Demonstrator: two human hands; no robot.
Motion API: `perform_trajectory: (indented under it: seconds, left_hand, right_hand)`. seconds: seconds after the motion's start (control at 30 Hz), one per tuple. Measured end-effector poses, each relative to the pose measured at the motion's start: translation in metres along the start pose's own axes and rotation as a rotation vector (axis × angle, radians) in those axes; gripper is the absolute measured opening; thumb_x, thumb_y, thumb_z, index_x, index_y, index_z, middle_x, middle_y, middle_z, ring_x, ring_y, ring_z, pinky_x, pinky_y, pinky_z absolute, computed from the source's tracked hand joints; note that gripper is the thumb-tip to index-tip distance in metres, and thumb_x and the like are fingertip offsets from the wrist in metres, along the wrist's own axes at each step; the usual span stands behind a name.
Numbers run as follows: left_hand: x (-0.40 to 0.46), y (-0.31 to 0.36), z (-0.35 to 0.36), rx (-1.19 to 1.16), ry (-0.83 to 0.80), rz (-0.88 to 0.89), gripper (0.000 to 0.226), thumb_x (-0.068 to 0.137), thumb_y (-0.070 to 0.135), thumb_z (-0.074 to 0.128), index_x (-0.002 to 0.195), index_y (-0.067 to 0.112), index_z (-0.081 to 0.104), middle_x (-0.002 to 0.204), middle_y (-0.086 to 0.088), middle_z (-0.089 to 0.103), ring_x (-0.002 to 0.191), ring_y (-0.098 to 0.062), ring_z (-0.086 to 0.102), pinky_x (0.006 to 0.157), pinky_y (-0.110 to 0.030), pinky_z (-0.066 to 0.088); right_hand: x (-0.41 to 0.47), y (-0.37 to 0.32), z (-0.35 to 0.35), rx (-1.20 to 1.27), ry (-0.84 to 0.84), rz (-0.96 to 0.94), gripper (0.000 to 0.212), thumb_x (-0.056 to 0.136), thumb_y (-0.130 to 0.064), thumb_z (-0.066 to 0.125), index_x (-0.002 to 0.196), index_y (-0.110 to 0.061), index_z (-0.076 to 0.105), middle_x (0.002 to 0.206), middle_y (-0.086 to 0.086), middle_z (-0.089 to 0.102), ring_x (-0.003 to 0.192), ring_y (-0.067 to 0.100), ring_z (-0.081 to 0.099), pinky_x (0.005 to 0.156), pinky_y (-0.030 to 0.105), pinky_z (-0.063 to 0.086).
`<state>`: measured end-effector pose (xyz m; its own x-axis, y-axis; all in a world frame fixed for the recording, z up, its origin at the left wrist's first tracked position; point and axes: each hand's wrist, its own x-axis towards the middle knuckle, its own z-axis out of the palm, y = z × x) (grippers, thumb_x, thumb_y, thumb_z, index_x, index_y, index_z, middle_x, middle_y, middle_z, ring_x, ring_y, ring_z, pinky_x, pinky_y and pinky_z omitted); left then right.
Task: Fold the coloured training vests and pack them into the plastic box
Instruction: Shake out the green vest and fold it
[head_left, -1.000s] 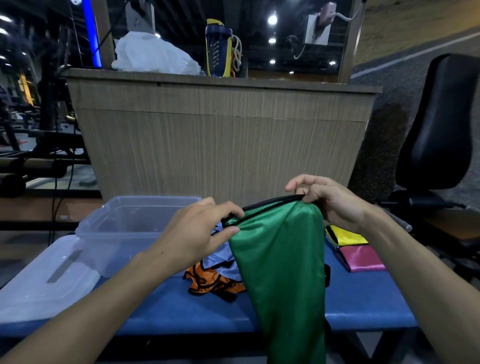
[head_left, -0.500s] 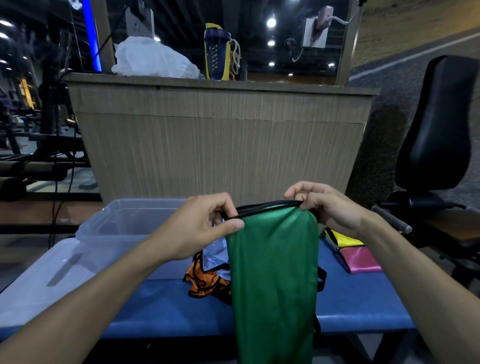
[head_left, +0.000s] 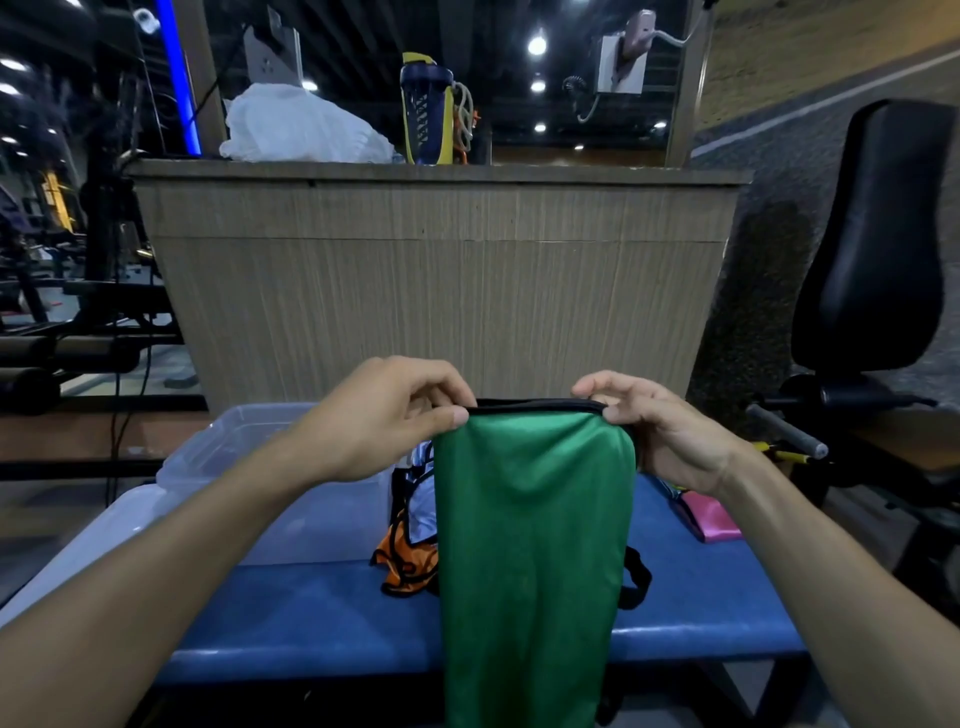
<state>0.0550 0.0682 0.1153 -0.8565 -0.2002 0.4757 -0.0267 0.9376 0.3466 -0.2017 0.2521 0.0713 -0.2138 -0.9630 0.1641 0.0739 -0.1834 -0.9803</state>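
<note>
A green vest with black trim hangs lengthwise in front of me over the blue bench. My left hand pinches its top edge at the left corner. At the right corner my right hand pinches the same edge. Behind the green cloth an orange vest and a pale blue-white vest lie crumpled on the bench. A clear plastic box stands on the bench to the left. A folded pink vest lies on the bench at the right, partly hidden by my right wrist.
The box's clear lid lies left of the box. A wood-panelled counter rises behind the bench, with a white cloth and a bottle on top. A black padded gym seat stands at the right.
Both hands have lifted the green vest's top edge and levelled it; the cloth now hangs straighter and flatter. The view has shifted slightly.
</note>
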Motion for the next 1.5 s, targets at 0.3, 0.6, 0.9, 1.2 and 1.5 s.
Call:
perform_trajectory:
  seconds: [0.3,0.6,0.9,1.2,1.5]
  left_hand:
    - [0.019,0.003,0.004,0.711,-0.164,-0.097,0.030,0.107,0.026,0.046,0.137,0.024,0.045,0.104,-0.001,0.067,0.094,-0.025,0.063,0.068,-0.037,0.045]
    - [0.038,0.013,-0.004,0.467,-0.215,-0.073,0.028,0.109,0.032,0.035,0.081,0.029,0.041,0.082,0.007,0.049,0.078,-0.021,0.050,0.071,-0.037,0.041]
    - [0.065,0.045,-0.030,0.150,-0.001,0.003,0.019,0.106,0.029,0.048,0.096,0.023,0.063,0.090,0.011,0.063,0.086,-0.014,0.060,0.068,-0.028,0.042]
    - [0.066,0.105,-0.020,-0.297,-0.150,0.104,0.022,0.105,0.024,0.054,0.109,0.019,0.076,0.103,-0.005,0.074,0.088,-0.025,0.069,0.066,-0.028,0.055]
    - [0.085,0.125,0.061,-0.619,-0.143,0.191,0.019,0.105,0.011,0.054,0.117,0.006,0.067,0.089,-0.011,0.059,0.055,-0.021,0.056,0.047,-0.029,0.055]
  right_hand:
    - [0.000,-0.022,0.008,-0.472,0.128,-0.175,0.021,0.099,-0.012,0.062,0.119,-0.010,0.066,0.102,0.008,0.069,0.094,0.019,0.065,0.085,0.027,0.053]
    - [-0.003,-0.047,0.002,-0.594,0.219,-0.372,0.025,0.089,-0.024,0.072,0.112,-0.014,0.070,0.089,-0.001,0.067,0.086,0.009,0.063,0.081,0.018,0.050]
    - [-0.010,-0.037,-0.016,-0.368,0.372,-0.360,0.029,0.077,-0.030,0.081,0.102,-0.016,0.077,0.092,0.012,0.075,0.086,0.017,0.069,0.082,0.031,0.056]
    - [-0.069,-0.030,-0.054,-0.347,0.143,-0.110,0.034,0.069,-0.035,0.091,0.089,-0.012,0.077,0.090,0.013,0.073,0.080,0.020,0.070,0.076,0.028,0.058]
    - [-0.124,-0.098,-0.098,-0.655,0.316,0.128,0.041,0.073,-0.036,0.091,0.086,-0.005,0.068,0.084,0.021,0.057,0.082,0.032,0.046,0.060,0.028,0.040]
